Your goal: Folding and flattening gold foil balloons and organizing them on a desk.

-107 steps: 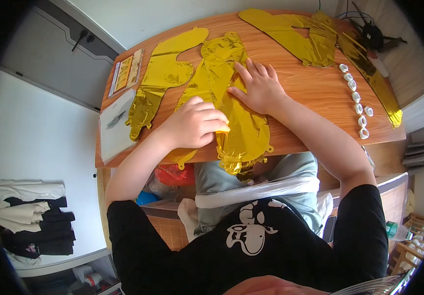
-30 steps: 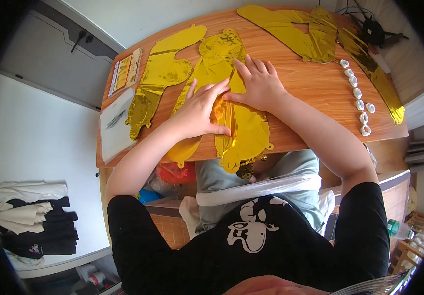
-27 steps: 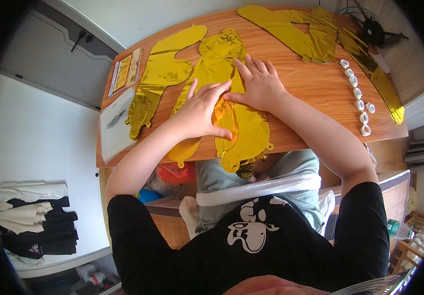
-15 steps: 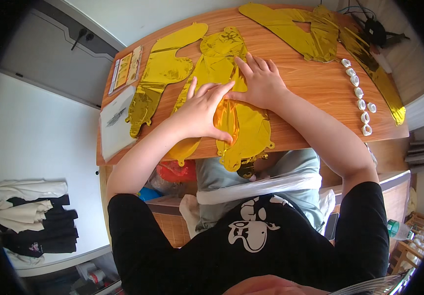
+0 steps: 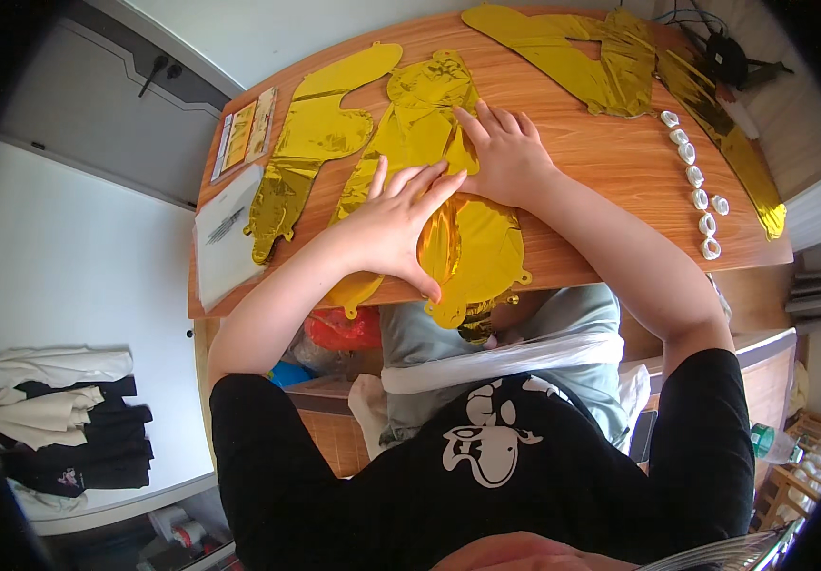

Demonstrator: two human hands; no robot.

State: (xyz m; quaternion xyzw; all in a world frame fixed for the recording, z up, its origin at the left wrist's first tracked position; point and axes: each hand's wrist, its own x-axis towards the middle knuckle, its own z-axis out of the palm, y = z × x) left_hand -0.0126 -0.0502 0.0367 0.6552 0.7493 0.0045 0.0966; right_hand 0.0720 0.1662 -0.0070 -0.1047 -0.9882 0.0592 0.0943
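A flat gold foil balloon point(image 5: 491, 249) lies at the middle of the wooden table, its near end hanging over the front edge. My left hand point(image 5: 393, 221) rests on it, fingers spread, with the thumb near the balloon's lower part. Further up and to the right, my right hand point(image 5: 505, 152) presses on the same foil with its fingers apart. The hands nearly meet at the left fingertips and right thumb. To the left lies another gold foil balloon point(image 5: 325, 124), flat and curved. A larger gold foil balloon point(image 5: 563, 59) spreads along the far right.
White tape-like rings point(image 5: 694, 176) stand in a row on the right of the wooden table point(image 5: 610, 162). A clear plastic bag point(image 5: 229, 228) and a printed card point(image 5: 244, 133) lie at the left edge. A black device with cables point(image 5: 726, 59) sits in the far right corner.
My left hand has shifted slightly, its thumb moving down and left along the foil. My right hand stays almost where it was.
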